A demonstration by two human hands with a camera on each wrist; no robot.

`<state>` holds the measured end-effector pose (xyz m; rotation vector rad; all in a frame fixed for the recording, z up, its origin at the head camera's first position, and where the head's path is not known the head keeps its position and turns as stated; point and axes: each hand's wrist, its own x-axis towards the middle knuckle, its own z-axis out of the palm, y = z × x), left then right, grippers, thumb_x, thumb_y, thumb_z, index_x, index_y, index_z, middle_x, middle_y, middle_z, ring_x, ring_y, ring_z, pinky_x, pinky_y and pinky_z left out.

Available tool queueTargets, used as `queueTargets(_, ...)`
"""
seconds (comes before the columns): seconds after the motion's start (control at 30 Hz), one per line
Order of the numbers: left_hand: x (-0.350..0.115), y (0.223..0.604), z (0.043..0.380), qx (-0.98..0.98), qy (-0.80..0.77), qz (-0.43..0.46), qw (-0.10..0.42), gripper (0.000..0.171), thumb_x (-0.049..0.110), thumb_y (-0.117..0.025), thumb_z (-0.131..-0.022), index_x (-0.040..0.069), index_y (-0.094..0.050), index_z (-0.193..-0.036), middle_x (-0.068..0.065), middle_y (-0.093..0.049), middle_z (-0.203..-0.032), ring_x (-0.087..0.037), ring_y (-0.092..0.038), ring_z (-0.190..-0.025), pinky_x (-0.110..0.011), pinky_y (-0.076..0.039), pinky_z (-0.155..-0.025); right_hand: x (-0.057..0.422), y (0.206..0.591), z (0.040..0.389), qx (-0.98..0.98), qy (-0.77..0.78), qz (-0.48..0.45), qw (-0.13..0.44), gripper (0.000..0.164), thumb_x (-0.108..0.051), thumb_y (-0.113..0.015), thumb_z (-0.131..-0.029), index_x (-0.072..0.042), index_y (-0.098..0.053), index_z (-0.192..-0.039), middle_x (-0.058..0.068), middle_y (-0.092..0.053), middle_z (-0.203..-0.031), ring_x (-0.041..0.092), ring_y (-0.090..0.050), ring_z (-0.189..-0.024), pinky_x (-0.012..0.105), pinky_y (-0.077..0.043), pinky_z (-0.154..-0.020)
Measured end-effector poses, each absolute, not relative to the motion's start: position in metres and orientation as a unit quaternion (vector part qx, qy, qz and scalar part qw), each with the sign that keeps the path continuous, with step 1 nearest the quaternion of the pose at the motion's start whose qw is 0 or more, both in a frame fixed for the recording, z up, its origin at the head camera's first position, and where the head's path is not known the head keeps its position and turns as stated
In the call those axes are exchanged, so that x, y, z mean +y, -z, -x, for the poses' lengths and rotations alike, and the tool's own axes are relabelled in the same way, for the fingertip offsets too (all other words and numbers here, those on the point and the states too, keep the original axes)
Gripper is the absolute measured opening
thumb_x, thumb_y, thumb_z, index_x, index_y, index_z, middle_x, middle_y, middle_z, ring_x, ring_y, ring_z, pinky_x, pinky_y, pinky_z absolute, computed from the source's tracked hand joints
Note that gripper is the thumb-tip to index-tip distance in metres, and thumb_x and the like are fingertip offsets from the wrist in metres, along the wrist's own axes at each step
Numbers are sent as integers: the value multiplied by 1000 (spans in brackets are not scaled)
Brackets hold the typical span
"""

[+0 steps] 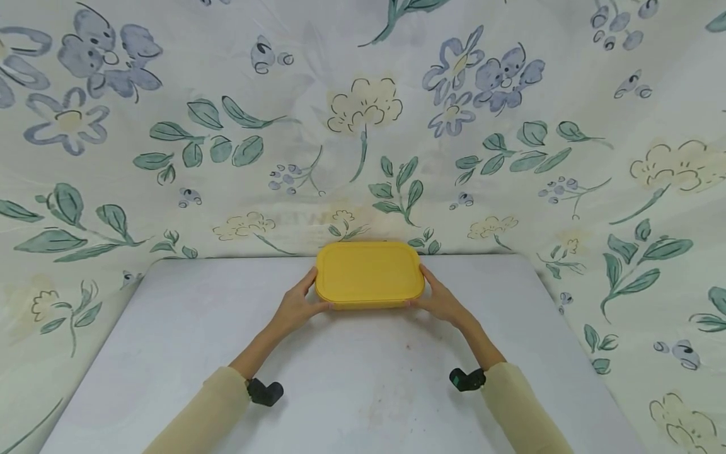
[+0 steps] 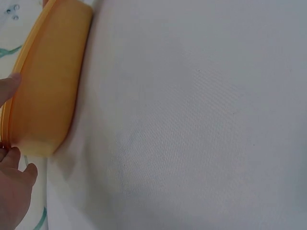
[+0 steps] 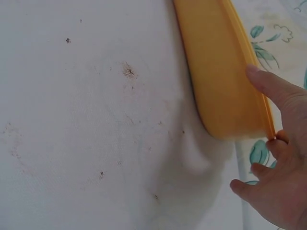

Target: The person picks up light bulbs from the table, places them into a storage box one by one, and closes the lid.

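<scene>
A yellow lidded food container (image 1: 370, 272) with rounded corners sits at the far edge of the white table, its flat lid facing up. My left hand (image 1: 296, 306) grips its left end, thumb at the near side and fingers at the end. On the opposite end my right hand (image 1: 444, 301) holds it the same way. In the left wrist view the container's side wall (image 2: 53, 76) shows, with the left thumb against the lid rim. The right wrist view has the right thumb (image 3: 268, 84) on the rim and fingertips under the lid's corner.
The white table (image 1: 363, 378) carries small brown specks and smudges (image 3: 128, 71) near its middle. Behind it and at both sides hangs a floral cloth (image 1: 363, 157), close against the container's far side. Both wrists wear small black devices (image 1: 265, 392).
</scene>
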<state>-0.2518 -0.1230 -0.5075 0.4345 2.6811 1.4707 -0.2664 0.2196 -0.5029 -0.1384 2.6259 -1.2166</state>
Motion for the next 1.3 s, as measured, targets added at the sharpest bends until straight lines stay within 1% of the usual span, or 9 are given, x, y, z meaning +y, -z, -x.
queueTargets(0.1,-123,507,253,866,-480,-140,29,96,15,-80,-86,-7,-17,-155,-21,-18,-161,-35,-21,-147,-45,-28,-116,220,502,268,900,416,50,122,104,-35,-79,-86,-9,-12,-161,14,-14,-165,35,-14,-150,55,-19,-118)
queueTargets(0.23,-123,507,254,868,-477,-138,32,97,16,-80,-86,-7,-16,-155,-21,-18,-161,-35,-22,-147,-45,-28,-116,220,500,269,900,414,53,125,104,-34,-79,-86,-7,-12,-160,15,-14,-165,35,-14,-150,55,-19,-118)
queueTargets(0.5,-122,508,255,873,-469,-130,35,98,20,-81,-86,-5,-17,-156,-19,-19,-161,-34,-23,-147,-45,-28,-116,219,499,269,900,412,54,127,105,-35,-80,-85,-6,-13,-160,16,-14,-164,36,-15,-149,55,-20,-117)
queueTargets(0.7,-123,506,256,870,-472,-134,37,97,19,-81,-86,-6,-17,-155,-21,-19,-161,-34,-23,-147,-44,-29,-116,218,496,269,901,410,51,128,105,-36,-81,-84,-6,-15,-160,15,-16,-164,35,-16,-149,55,-20,-117)
queueTargets(1.07,-125,506,257,868,-478,-122,53,96,18,-81,-86,-8,-19,-154,-24,-21,-159,-38,-30,-143,-43,-33,-113,218,495,269,908,395,58,127,104,-37,-81,-83,-5,-18,-159,15,-19,-163,36,-18,-149,55,-21,-117)
queueTargets(1.3,-126,508,254,867,-481,-119,56,97,18,-80,-86,-7,-17,-155,-22,-19,-161,-36,-28,-145,-43,-33,-114,216,494,269,910,390,56,132,105,-40,-82,-83,-7,-17,-160,15,-19,-164,36,-18,-149,56,-22,-117)
